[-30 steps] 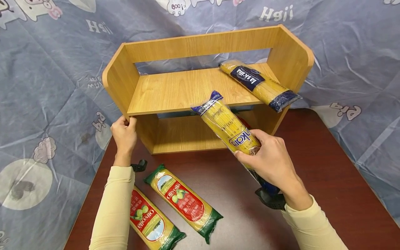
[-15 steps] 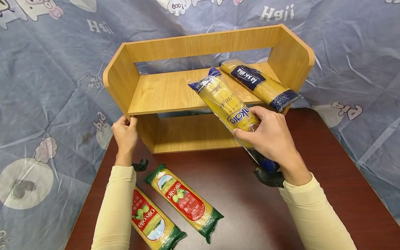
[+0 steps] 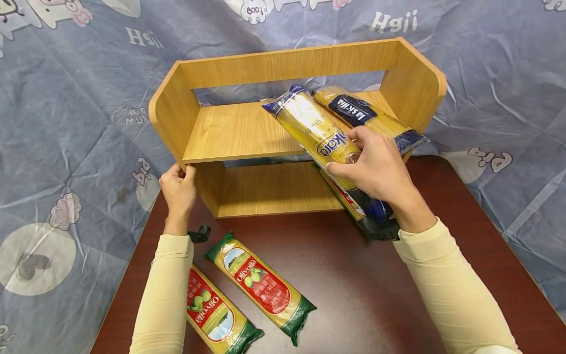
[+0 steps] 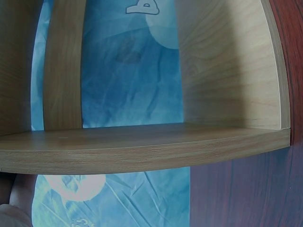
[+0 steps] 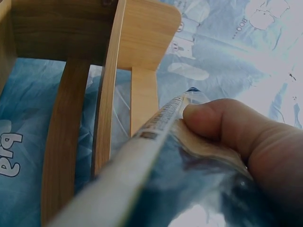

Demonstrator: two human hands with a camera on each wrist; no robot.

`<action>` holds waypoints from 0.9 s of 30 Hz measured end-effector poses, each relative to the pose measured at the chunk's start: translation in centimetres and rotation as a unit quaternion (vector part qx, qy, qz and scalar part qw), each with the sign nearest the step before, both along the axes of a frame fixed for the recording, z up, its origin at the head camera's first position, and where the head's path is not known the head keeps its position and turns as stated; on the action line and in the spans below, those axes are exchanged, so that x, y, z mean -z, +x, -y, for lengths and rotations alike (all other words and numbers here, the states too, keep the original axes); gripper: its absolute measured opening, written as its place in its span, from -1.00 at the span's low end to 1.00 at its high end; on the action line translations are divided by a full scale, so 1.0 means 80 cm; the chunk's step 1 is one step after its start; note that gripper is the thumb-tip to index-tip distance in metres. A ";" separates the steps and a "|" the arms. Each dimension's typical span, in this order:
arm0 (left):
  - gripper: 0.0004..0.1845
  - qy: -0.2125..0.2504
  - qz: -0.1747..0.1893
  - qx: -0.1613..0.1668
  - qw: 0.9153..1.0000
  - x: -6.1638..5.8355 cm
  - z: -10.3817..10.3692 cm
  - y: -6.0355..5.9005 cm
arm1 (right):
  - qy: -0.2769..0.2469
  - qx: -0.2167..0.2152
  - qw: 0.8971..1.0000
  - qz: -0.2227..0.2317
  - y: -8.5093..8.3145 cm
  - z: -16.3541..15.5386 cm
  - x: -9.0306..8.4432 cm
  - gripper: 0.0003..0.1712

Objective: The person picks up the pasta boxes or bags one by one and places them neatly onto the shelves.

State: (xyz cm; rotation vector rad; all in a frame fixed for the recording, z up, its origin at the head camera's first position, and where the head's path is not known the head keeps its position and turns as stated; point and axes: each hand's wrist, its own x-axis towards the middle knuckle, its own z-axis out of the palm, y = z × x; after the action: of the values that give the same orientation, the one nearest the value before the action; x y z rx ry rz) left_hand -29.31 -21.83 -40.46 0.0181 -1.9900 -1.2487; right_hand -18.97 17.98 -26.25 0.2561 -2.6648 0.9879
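My right hand (image 3: pixel 373 164) grips a yellow spaghetti packet with blue ends (image 3: pixel 316 132), its far end over the upper board of a wooden shelf (image 3: pixel 239 130). A second blue-and-yellow packet (image 3: pixel 364 118) lies on that board at the right, just beside the held one. My left hand (image 3: pixel 178 189) holds the shelf's left side panel at its front edge. In the right wrist view my thumb (image 5: pixel 222 120) presses on the packet (image 5: pixel 156 175). The left wrist view shows the shelf board's edge (image 4: pixel 142 151) and side panel.
Two Olivoila spaghetti packets with green ends (image 3: pixel 261 287) (image 3: pixel 212 314) lie on the dark red table (image 3: pixel 353 295) near my left forearm. Another packet (image 3: pixel 347 201) lies partly hidden under the held one at the lower shelf. A blue printed cloth (image 3: pixel 66 123) surrounds the table.
My right hand has carried the spaghetti packet up and forward, from in front of the shelf to over its upper board beside the other packet. The left hand has stayed on the side panel.
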 end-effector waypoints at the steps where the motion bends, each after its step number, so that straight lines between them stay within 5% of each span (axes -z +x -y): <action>1: -0.83 0.001 0.000 0.000 1.000 -0.001 0.000 0.000 | -0.001 -0.002 1.000 0.001 -0.003 0.001 -0.002 -0.34; 27: -0.80 0.003 -0.012 0.003 1.000 -0.003 -0.004 0.005 | 0.037 -0.019 0.994 0.099 -0.088 0.011 -0.032 -0.47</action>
State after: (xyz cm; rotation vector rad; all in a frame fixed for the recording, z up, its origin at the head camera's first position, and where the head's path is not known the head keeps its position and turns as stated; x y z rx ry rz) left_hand -28.94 -21.52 -40.19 0.0017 -1.9670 -1.2538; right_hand -26.04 17.09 -23.71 0.2380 -2.8896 0.9734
